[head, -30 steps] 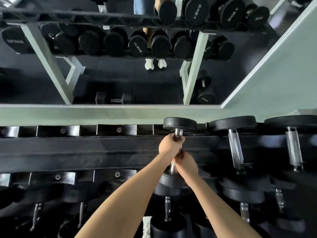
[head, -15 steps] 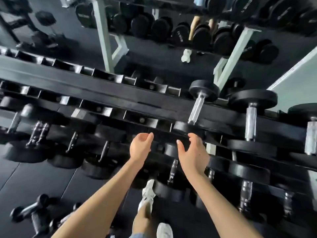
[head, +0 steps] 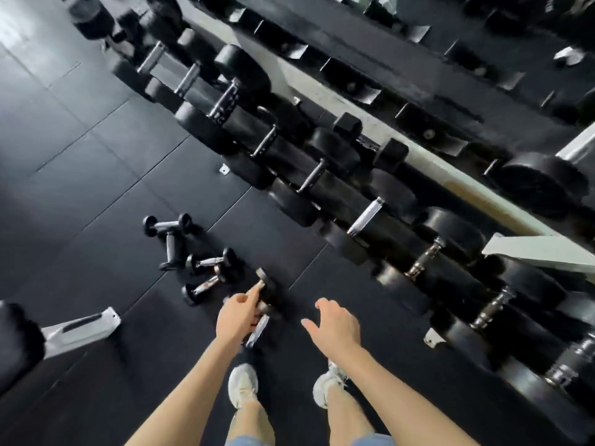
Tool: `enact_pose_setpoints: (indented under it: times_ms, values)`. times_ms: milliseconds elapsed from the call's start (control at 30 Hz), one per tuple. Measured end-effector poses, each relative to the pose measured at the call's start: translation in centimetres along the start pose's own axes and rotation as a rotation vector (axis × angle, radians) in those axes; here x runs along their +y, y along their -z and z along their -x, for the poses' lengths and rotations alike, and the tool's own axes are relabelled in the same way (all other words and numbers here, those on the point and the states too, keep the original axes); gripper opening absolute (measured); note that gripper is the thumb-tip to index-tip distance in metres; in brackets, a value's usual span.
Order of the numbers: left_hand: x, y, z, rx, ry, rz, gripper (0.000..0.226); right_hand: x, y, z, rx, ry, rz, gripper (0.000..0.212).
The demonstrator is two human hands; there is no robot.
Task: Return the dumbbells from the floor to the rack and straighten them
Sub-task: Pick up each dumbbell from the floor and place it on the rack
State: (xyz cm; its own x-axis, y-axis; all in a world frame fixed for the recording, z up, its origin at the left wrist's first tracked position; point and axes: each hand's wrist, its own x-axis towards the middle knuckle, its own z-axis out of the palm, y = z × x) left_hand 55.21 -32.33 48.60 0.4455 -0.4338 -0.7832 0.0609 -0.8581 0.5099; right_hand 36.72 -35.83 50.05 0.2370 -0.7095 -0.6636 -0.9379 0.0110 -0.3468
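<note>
Dumbbells (head: 208, 261) lay scattered on the floor (head: 96, 156), left of the rack (head: 322, 91). Over the nearest dumbbell (head: 260, 328) reached the left hand (head: 238, 313) (grasping or merely touching, I couldn't tell); the right hand (head: 335, 323) hung released. This looked like the pickup step, and the next move called for a firm grip on the handle.

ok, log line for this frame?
phase: floor pickup | left hand: on dumbbell, grip unclear | right hand: open, empty | other dumbbells: loose on floor
</note>
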Motion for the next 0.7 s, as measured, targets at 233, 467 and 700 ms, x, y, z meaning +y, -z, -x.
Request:
enact_pose_setpoints:
  times_ms: [233, 467, 700]
  values:
    - [-12.5, 8.2, -4.8, 0.070, 0.119, -0.099, 0.035, -4.1, -13.1, -3.1, -0.186, -0.298, -0.271, 0.048]
    - [-20.5, 10.7, -14.5, -0.004, 0.027, -0.441, 0.024, -5.8, -26.0, -7.9, -0.021, -0.580, -0.767, 0.050]
    - [-27.2, 7.5, -26.2, -0.116, -0.049, -0.616, 0.030, -4.3, -36.8, -16.3, -0.049, -0.676, -0.941, 0.054]
